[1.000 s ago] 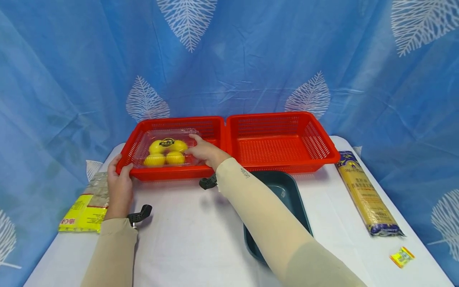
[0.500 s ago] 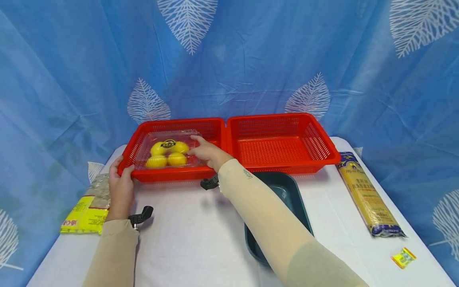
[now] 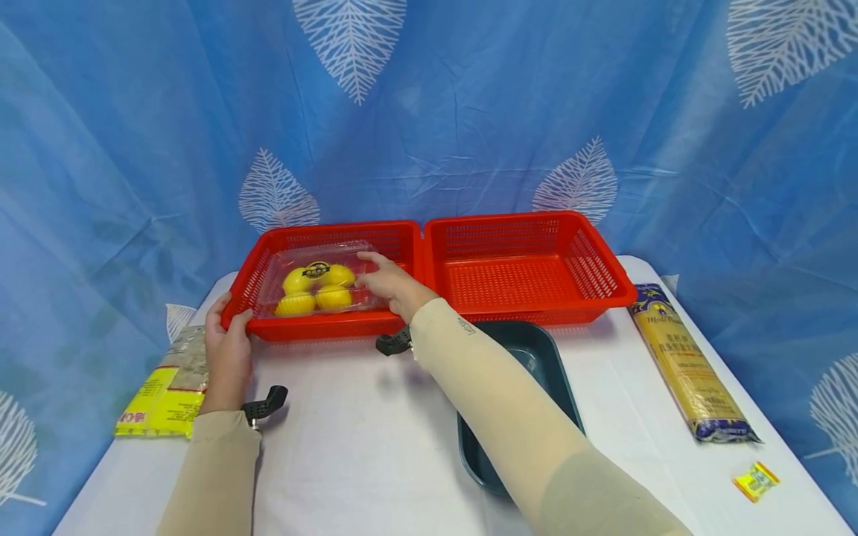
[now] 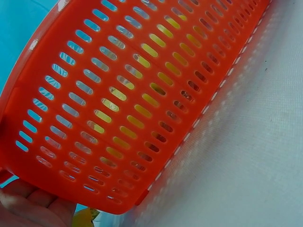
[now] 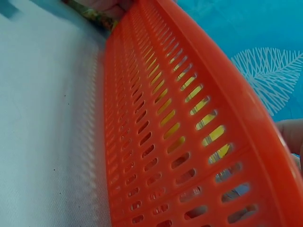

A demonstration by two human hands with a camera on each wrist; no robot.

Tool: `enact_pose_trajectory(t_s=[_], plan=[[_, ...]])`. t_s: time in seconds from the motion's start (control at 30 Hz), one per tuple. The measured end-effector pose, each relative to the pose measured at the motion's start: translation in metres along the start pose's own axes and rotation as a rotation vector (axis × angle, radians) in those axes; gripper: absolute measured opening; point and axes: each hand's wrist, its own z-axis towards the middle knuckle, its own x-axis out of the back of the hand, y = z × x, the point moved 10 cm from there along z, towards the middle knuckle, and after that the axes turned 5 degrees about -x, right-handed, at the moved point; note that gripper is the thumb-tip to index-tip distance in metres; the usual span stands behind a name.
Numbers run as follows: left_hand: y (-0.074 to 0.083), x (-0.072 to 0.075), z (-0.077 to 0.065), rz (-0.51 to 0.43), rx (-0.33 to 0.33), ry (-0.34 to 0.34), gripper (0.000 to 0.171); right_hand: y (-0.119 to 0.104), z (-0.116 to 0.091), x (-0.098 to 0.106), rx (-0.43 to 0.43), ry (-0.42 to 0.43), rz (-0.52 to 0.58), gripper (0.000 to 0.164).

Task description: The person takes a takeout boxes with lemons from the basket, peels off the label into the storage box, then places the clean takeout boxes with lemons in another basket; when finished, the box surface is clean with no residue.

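In the head view, a clear plastic box (image 3: 288,260) with several yellow fruits (image 3: 334,297) and a black label lies in the left red basket (image 3: 322,328). My left hand (image 3: 228,350) grips that basket's front left corner, thumb over the rim. The left wrist view shows fingers (image 4: 33,205) under the rim at the corner. My right hand (image 3: 392,284) reaches over the front rim and holds the box's right end between thumb and fingers. From the right wrist, the slotted basket wall (image 5: 156,118) hides most of this hand.
A second red basket (image 3: 523,305) adjoins on the right. In front, a dark teal tray (image 3: 559,372) lies partly under my right forearm. A spaghetti pack (image 3: 690,365) and small yellow packet (image 3: 756,482) lie right; a yellow-and-grey bag (image 3: 164,394) lies left, beside my left hand.
The head view has drifted slightly. Both hands keep their places at the basket corner and the box, with hardly any motion.
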Motion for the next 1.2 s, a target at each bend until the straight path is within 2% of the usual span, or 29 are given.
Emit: enact_pose_trajectory(t_s=[0.2,0.6,1.03,1.2], plan=[[-0.002,-0.002,-0.001,-0.006,-0.001,-0.017,0.062,-0.003,-0.005,0.004,0.027,0.067,-0.036,0.062],[-0.004,0.001,-0.002,-0.014,-0.005,0.005,0.061,-0.007,-0.008,0.007,0.080,0.118,-0.015,0.058],[0.001,-0.001,-0.001,0.006,-0.003,-0.020,0.063,-0.041,-0.029,0.017,0.149,0.127,-0.010,0.058],[0.001,0.000,0.000,0.007,0.010,-0.020,0.063,-0.053,-0.036,0.018,0.165,0.104,0.035,0.058]])
